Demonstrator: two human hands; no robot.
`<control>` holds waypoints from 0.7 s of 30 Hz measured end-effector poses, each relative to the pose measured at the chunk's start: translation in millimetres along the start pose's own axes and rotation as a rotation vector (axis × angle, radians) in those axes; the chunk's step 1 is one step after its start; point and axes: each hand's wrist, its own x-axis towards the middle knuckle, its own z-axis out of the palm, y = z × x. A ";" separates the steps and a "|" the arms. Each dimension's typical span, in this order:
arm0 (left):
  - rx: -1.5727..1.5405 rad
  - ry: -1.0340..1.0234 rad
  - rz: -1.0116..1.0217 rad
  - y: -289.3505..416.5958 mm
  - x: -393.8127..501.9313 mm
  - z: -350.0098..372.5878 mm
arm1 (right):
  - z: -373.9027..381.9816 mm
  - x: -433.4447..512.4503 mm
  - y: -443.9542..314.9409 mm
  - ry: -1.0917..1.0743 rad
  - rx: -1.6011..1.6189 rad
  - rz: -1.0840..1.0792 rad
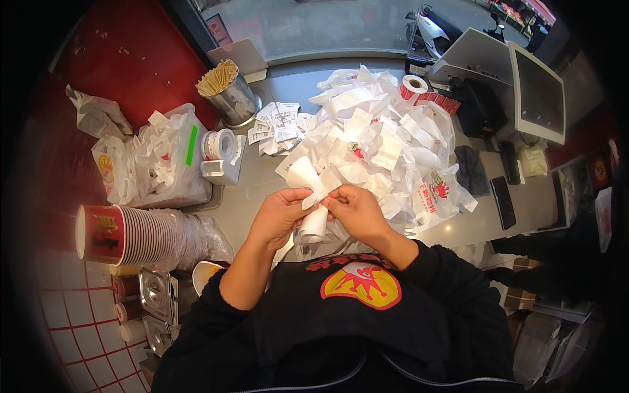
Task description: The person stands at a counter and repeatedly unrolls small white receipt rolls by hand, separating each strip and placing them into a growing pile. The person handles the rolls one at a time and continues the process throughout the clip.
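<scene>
A strip of thin white material (313, 227), folded or rolled, is crossed over itself close to my body; whether it is a plastic bag or paper, I cannot tell. My left hand (277, 216) pinches its left side between thumb and fingers. On the other side my right hand (357, 212) grips it near the crossing, and the fingertips of both hands almost meet. Just beyond lies a large heap of white plastic bags (363, 130), some printed with a red and yellow figure. Many look folded or knotted.
Printed slips (282, 125) lie left of the heap, before a metal canister of wooden sticks (228, 93). A clear bin of bags (191, 162), tape dispenser (221, 159) and stacked paper buckets (132, 233) line the left. At right are a phone (503, 202), label roll (413, 88) and monitor (539, 93).
</scene>
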 end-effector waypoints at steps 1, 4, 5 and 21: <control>0.022 0.066 -0.009 -0.6 0.3 -0.3 | 0.2 -0.4 -0.5 -0.001 -0.057 -0.011; 0.019 0.075 0.038 -3.2 0.1 -0.9 | 0.0 -1.4 -2.5 -0.009 -0.119 -0.015; 0.049 0.084 0.042 -3.7 0.0 -1.2 | -0.3 -1.5 -3.1 -0.010 -0.097 0.002; -0.160 -0.143 -0.045 6.9 -3.2 -3.4 | 0.1 -1.0 -4.3 -0.034 0.199 0.030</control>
